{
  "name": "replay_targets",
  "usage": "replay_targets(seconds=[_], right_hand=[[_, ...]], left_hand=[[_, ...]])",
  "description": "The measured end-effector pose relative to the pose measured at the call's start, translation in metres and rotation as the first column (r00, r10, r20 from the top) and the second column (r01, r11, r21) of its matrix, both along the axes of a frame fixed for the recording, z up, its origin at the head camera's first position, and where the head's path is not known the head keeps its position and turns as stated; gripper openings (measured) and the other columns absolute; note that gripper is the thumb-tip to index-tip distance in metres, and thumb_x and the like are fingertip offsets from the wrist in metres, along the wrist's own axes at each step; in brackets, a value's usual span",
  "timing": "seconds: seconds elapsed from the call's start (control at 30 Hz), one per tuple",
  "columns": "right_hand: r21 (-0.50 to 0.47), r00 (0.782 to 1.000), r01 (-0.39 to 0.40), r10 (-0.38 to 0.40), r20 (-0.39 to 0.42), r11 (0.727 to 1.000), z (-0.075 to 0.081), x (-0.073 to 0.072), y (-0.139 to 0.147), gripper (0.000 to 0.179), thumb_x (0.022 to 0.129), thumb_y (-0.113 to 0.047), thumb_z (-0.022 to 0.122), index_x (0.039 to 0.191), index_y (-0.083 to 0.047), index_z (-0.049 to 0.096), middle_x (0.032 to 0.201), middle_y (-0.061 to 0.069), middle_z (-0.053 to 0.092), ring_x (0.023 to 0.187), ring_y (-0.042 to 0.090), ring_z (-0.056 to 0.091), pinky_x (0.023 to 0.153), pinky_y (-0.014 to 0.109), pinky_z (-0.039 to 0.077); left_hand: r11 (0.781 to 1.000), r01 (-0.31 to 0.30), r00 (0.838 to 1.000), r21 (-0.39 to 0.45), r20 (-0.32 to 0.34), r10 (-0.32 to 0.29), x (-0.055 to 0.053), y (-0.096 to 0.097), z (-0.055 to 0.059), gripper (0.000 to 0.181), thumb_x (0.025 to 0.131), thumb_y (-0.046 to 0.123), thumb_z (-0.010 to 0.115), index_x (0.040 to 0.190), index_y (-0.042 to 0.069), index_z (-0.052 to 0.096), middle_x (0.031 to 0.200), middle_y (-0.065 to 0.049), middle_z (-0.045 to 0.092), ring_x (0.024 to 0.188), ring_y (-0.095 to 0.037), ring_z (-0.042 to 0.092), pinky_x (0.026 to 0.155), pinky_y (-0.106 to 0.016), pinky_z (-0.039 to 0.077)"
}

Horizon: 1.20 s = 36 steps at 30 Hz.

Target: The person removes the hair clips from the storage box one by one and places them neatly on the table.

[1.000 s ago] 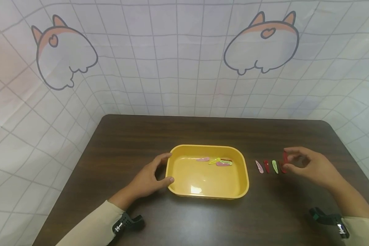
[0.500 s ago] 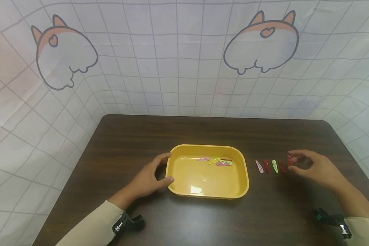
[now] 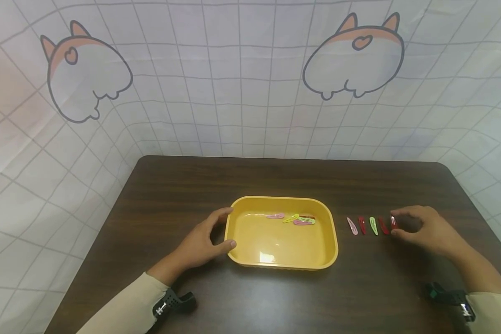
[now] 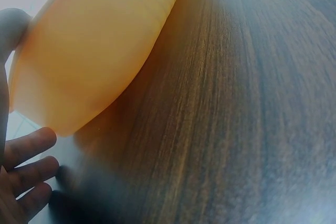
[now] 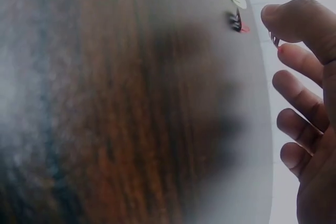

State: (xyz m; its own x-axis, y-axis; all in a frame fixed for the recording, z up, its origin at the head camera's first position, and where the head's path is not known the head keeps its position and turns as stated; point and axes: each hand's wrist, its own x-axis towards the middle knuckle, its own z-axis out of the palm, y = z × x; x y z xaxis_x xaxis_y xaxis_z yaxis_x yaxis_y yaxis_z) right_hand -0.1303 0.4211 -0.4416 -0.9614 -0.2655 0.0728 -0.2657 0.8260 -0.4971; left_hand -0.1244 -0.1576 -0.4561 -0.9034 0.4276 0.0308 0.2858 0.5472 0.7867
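Observation:
My left hand [image 3: 203,239] holds the left side of a yellow plastic tray [image 3: 281,266], its thumb over the rim. In the left wrist view, the tray's outer wall [image 4: 100,51] stands beside the fingers. Several snap hair clips lie inside, among them a pink one [image 3: 275,216] and a yellow one [image 3: 291,218]. To the right, my right hand [image 3: 427,229] pinches a red hair clip [image 3: 394,221] between thumb and index finger, low at the row's right end. That row has a pink clip [image 3: 352,226], a red clip [image 3: 362,225], a green clip [image 3: 373,226] and a dark red clip [image 3: 383,226].
The dark wooden table [image 3: 250,297] has its far edge against a white gridded curtain [image 3: 250,93] with cartoon animal prints. The curtain also hangs along the left and right sides. A dark strap with a small device [image 3: 171,304] sits on each wrist.
My right hand has moved slightly right and down with the red clip, from over the dark red clip to beside it. The left hand and tray have stayed put.

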Motion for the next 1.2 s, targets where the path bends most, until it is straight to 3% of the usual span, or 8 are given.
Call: replay_targets(seconds=[0.4, 0.73, 0.83, 1.03, 1.2], right_hand=[[0.051, 0.997, -0.031, 0.035, -0.072, 0.998, -0.011, -0.004, 0.006, 0.046, 0.078, -0.018, 0.090, 0.118, -0.002, 0.072, 0.117, 0.024, 0.067, 0.114, 0.048, 0.054, 0.091, 0.068, 0.039], [0.093, 1.000, 0.016, -0.015, -0.010, 0.996, -0.012, -0.002, 0.005, 0.050, 0.082, -0.027, 0.088, 0.121, -0.001, 0.070, 0.127, 0.028, 0.058, 0.122, 0.054, 0.043, 0.095, 0.074, 0.030], [0.103, 1.000, 0.011, -0.008, -0.026, 0.995, -0.012, -0.003, 0.006, 0.054, 0.082, -0.028, 0.088, 0.125, -0.001, 0.068, 0.127, 0.028, 0.059, 0.121, 0.053, 0.044, 0.095, 0.072, 0.032], [0.083, 0.999, 0.019, -0.015, -0.045, 0.996, -0.002, -0.003, 0.007, 0.059, 0.083, -0.029, 0.087, 0.129, -0.002, 0.063, 0.129, 0.029, 0.058, 0.124, 0.055, 0.042, 0.096, 0.073, 0.030], [0.069, 0.999, 0.040, -0.038, -0.033, 0.997, 0.017, -0.001, -0.007, 0.058, 0.085, -0.031, 0.085, 0.130, -0.003, 0.063, 0.135, 0.029, 0.054, 0.128, 0.056, 0.037, 0.099, 0.076, 0.027]], left_hand=[[1.000, 0.004, 1.000, 0.021, 0.012, -0.005, 0.000, 0.000, 0.001, 0.081, 0.087, 0.044, 0.078, 0.155, 0.030, 0.037, 0.139, 0.003, 0.059, 0.138, -0.022, 0.048, 0.114, -0.056, 0.033], [1.000, 0.000, 1.000, 0.014, 0.012, 0.000, 0.000, -0.001, 0.000, 0.080, 0.087, 0.045, 0.079, 0.154, 0.033, 0.037, 0.139, 0.004, 0.059, 0.137, -0.022, 0.048, 0.113, -0.056, 0.034], [1.000, 0.000, 1.000, 0.016, 0.013, -0.001, 0.000, -0.001, 0.000, 0.080, 0.087, 0.045, 0.079, 0.154, 0.033, 0.037, 0.139, 0.004, 0.059, 0.138, -0.022, 0.048, 0.113, -0.056, 0.034], [1.000, -0.004, 1.000, 0.007, 0.020, 0.004, 0.000, -0.001, 0.000, 0.080, 0.087, 0.047, 0.078, 0.154, 0.036, 0.036, 0.140, 0.004, 0.059, 0.138, -0.023, 0.047, 0.113, -0.057, 0.034], [1.000, -0.009, 1.000, 0.003, 0.022, 0.009, 0.001, -0.001, 0.001, 0.080, 0.087, 0.048, 0.078, 0.154, 0.036, 0.037, 0.141, 0.003, 0.058, 0.139, -0.024, 0.047, 0.113, -0.057, 0.033]])
